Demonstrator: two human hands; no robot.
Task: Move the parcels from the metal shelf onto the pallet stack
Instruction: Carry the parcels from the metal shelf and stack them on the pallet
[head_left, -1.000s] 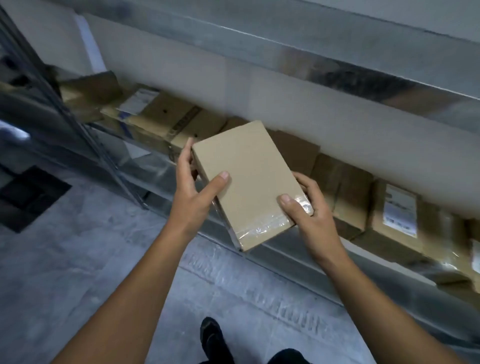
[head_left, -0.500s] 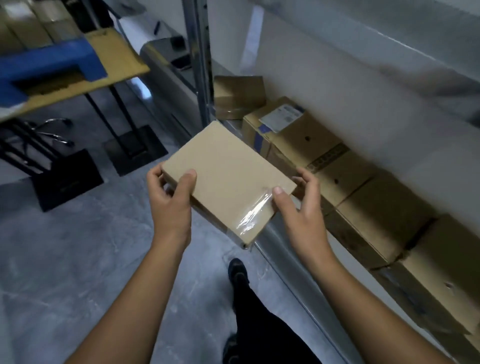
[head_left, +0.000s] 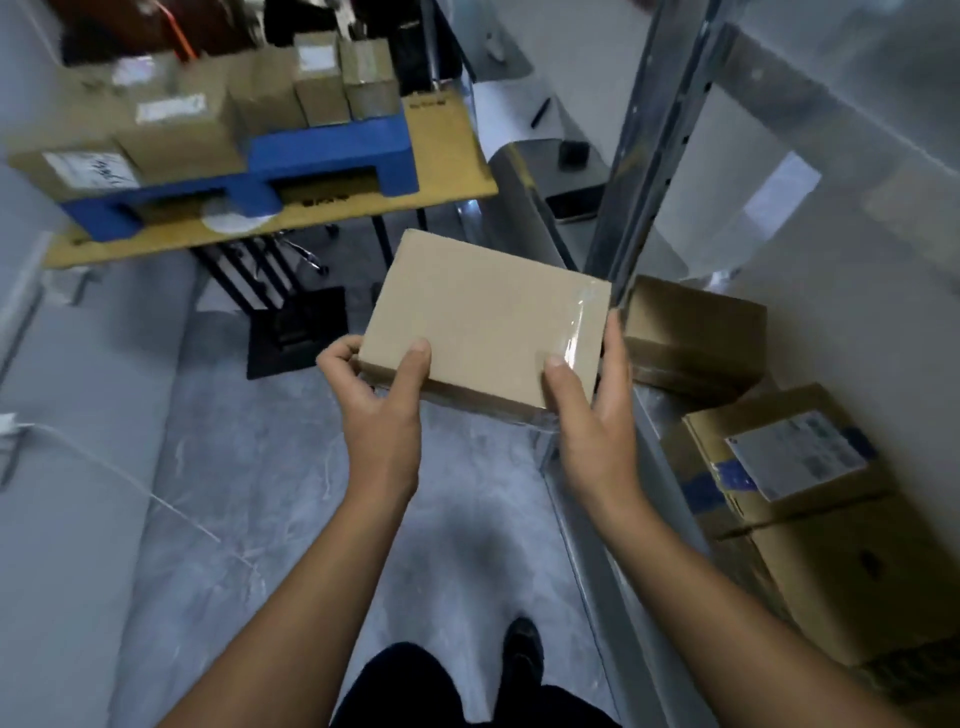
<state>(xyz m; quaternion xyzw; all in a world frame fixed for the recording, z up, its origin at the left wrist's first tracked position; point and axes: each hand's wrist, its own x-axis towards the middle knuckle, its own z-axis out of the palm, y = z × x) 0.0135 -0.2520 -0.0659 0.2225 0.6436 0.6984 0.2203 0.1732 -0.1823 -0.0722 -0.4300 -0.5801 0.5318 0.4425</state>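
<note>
A flat brown cardboard parcel with clear tape on its right side is held in the air in front of me. My left hand grips its near left corner, thumb on top. My right hand grips its near right corner, thumb on top and fingers along the side. The metal shelf stands at the right, with more parcels lying on its low level. The blue pallet sits on a wooden table at the upper left, and several parcels stand on it.
The wooden table has black legs and a black base plate on the grey floor. A white wall or panel runs along the left. My dark-clad leg and shoe show at the bottom.
I have turned left away from the shelf with the parcel held in both hands. The pallet and table have come into view ahead; the shelf has slid to the right.
</note>
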